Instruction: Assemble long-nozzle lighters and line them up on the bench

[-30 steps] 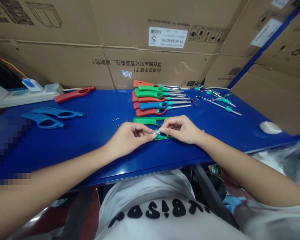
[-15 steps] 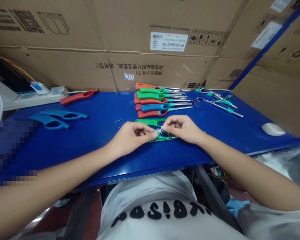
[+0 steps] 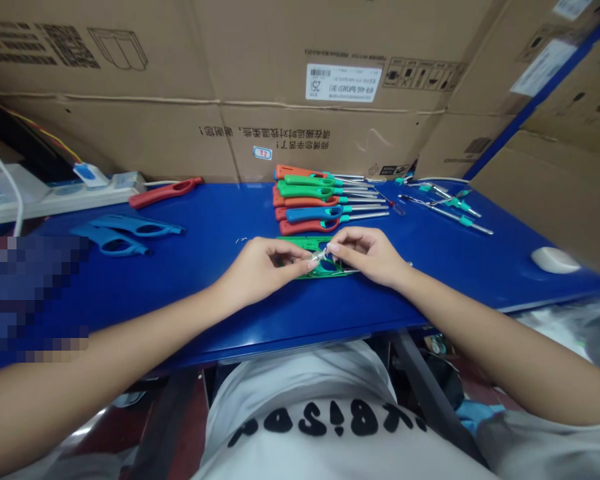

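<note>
My left hand [image 3: 275, 270] pinches a small clear-and-whitish part [image 3: 319, 256] between thumb and forefinger. From the other side my right hand [image 3: 365, 253] closes its fingertips on the white end of the same part. Its exact kind is too small to make out. Beneath both hands lie two green lighter casing halves [image 3: 305, 243], partly covered by the fingers. A thin metal rod shows by the lower half, under my right hand. Just beyond them, several long-nosed lighters [image 3: 313, 214] with red, orange, green and blue handles are stacked side by side, metal tubes pointing right.
Blue handle casings [image 3: 125, 233] and a red casing [image 3: 165, 193] lie left, near a white power strip [image 3: 125, 183]. Metal tubes with teal parts [image 3: 465, 219] lie at the back right. A white oval object [image 3: 555, 260] sits right. Cardboard [image 3: 260, 67] walls the back of the blue table [image 3: 190, 320].
The view has shifted slightly, moving the scene a little to the right. Both hands keep their pinch over the green casing, and the small part now shows more between the fingertips.
</note>
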A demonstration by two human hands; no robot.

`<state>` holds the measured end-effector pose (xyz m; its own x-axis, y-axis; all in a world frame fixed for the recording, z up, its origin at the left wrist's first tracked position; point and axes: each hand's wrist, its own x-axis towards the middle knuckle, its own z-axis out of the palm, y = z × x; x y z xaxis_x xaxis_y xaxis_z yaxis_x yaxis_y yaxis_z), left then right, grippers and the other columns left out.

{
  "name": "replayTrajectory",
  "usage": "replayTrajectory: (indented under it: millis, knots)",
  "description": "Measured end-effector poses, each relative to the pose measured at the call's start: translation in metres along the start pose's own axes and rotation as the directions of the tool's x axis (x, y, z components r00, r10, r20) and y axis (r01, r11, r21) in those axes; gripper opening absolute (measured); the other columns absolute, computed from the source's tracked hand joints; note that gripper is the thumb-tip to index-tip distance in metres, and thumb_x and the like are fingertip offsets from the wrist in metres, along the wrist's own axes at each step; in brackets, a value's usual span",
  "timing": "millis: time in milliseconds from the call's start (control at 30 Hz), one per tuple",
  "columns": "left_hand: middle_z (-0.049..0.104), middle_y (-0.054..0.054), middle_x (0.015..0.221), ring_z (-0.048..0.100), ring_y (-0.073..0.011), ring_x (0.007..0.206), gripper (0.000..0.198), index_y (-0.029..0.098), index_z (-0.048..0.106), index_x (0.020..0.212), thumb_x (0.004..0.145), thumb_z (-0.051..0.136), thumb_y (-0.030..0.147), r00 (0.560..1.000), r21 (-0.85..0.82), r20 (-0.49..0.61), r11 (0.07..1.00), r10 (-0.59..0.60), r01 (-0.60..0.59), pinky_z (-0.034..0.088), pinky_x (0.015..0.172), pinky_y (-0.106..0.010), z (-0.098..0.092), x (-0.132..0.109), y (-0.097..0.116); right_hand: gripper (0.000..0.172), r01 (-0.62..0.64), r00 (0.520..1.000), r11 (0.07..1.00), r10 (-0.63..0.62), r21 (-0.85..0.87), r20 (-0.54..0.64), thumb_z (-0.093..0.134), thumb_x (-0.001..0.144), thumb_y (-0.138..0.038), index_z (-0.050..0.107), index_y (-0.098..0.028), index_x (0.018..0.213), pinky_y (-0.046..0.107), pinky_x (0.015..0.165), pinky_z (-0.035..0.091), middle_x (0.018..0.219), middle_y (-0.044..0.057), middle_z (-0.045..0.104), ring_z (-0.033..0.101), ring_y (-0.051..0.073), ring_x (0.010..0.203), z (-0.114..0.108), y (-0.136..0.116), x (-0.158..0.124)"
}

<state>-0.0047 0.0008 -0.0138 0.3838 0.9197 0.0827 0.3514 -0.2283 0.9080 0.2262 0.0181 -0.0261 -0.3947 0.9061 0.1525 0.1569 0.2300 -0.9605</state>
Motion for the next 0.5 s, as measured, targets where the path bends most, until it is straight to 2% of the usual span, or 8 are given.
replayTrajectory:
  millis: [133, 267, 400, 500]
  knots:
    - [0.077, -0.003, 0.080, 0.065, -0.0162, 0.069, 0.035, 0.019, 0.081, 0.099, 0.080, 0.077, 0.048, 0.999, 0.244, 0.031, 0.969, 0.043, -0.049, 0.047, 0.065, -0.026, -0.019, 0.000, 0.005, 0.043, 0.078, 0.995, 0.993, -0.082, -0.088, -0.049, 0.069, 0.085, -0.062, 0.068, -0.018, 0.087, 0.028, 0.064, 0.046, 0.082, 0.004, 0.066, 0.057, 0.015, 0.071, -0.003, 0.002, 0.000]
    - [0.076, -0.002, 0.083, 0.064, -0.0165, 0.073, 0.025, 0.022, 0.080, 0.088, 0.082, 0.075, 0.045, 0.984, 0.446, 0.123, 0.878, 0.130, -0.172, 0.044, 0.069, -0.026, -0.030, 0.000, 0.006, 0.042, 0.139, 0.987, 0.968, -0.151, -0.210, -0.045, 0.063, 0.091, -0.060, 0.068, -0.019, 0.087, 0.030, 0.071, 0.047, 0.086, 0.006, 0.067, 0.059, 0.018, 0.079, -0.005, 0.003, 0.000]
    - [0.075, -0.003, 0.091, 0.062, -0.0161, 0.074, 0.023, 0.021, 0.079, 0.092, 0.087, 0.071, 0.042, 0.972, 0.501, 0.163, 0.835, 0.166, -0.227, 0.043, 0.067, -0.026, -0.027, 0.000, 0.002, 0.030, 0.247, 0.966, 0.902, -0.259, -0.353, 0.014, 0.058, 0.097, -0.046, 0.067, -0.019, 0.088, 0.030, 0.064, 0.043, 0.085, 0.006, 0.066, 0.056, 0.016, 0.072, -0.004, 0.005, -0.003]
    - [0.074, -0.004, 0.093, 0.061, -0.0156, 0.073, 0.022, 0.020, 0.079, 0.094, 0.088, 0.069, 0.039, 0.969, 0.489, 0.155, 0.837, 0.194, -0.246, 0.044, 0.068, -0.026, -0.023, 0.000, -0.004, 0.017, 0.362, 0.927, 0.798, -0.361, -0.482, 0.098, 0.058, 0.097, -0.031, 0.067, -0.019, 0.090, 0.031, 0.068, 0.045, 0.088, 0.006, 0.067, 0.059, 0.017, 0.076, -0.001, 0.006, -0.006]
